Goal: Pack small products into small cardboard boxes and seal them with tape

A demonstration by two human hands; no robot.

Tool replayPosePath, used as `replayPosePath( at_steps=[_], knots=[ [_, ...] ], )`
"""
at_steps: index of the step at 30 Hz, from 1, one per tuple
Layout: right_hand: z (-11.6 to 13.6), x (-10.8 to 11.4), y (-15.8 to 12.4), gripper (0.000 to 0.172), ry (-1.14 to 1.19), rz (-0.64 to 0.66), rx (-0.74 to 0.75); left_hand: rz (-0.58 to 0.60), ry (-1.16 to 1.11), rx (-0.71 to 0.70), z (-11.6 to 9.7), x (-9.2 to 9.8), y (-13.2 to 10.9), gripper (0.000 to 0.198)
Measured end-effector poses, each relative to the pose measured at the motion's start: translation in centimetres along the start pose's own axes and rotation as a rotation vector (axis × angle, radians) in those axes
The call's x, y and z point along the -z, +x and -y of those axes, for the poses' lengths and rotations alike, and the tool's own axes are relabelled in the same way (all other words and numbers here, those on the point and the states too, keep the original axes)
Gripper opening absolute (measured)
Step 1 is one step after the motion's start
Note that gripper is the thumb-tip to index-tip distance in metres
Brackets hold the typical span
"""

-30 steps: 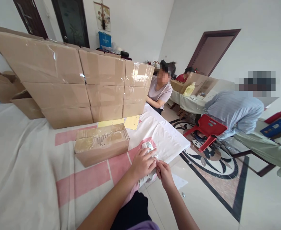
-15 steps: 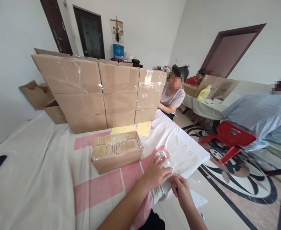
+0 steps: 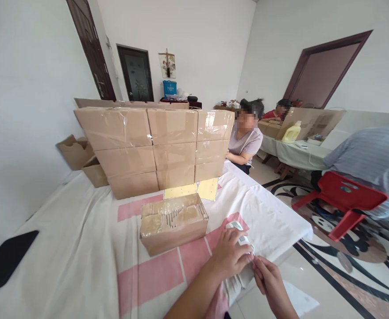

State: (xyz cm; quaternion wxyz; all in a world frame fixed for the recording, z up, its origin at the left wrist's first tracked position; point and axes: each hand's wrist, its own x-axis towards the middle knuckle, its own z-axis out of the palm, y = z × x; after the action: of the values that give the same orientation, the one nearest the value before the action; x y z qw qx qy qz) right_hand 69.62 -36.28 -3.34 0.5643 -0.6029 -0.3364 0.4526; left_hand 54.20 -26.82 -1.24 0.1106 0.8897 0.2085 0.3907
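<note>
My left hand (image 3: pixel 231 251) is wrapped over a small white object (image 3: pixel 239 232) at the table's right front edge, its fingers curled round it. Just to the right and a little lower, my right hand (image 3: pixel 267 274) is closed in a pinch near the left fingertips; what it pinches is too small to name. A taped cardboard box (image 3: pixel 174 225) lies on the cloth left of my hands. Behind it are yellow sheets (image 3: pixel 208 189) with small dots, flat on the cloth.
Stacked cardboard boxes (image 3: pixel 125 160) stand at the back, with open boxes (image 3: pixel 76 153) to their left. A person (image 3: pixel 245 141) sits behind the table corner. A red chair (image 3: pixel 352 195) holds another person at right. A black flat object (image 3: pixel 10 261) lies at left.
The view has shifted, so the table, boxes and both hands appear lower and farther right. Both hands keep nearly the same pose, close together at the white object.
</note>
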Motion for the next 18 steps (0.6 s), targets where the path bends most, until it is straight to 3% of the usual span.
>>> replayPosePath(
  at_steps=[14, 18],
  knots=[
    [1.0, -0.3, 0.2, 0.064, -0.035, 0.057, -0.015, 0.018, -0.077, 0.015, 0.1, 1.2, -0.3, 0.022],
    [1.4, -0.8, 0.0, 0.057, -0.021, 0.007, 0.009, 0.062, -0.057, 0.051, 0.0, 1.7, -0.3, 0.024]
  ],
)
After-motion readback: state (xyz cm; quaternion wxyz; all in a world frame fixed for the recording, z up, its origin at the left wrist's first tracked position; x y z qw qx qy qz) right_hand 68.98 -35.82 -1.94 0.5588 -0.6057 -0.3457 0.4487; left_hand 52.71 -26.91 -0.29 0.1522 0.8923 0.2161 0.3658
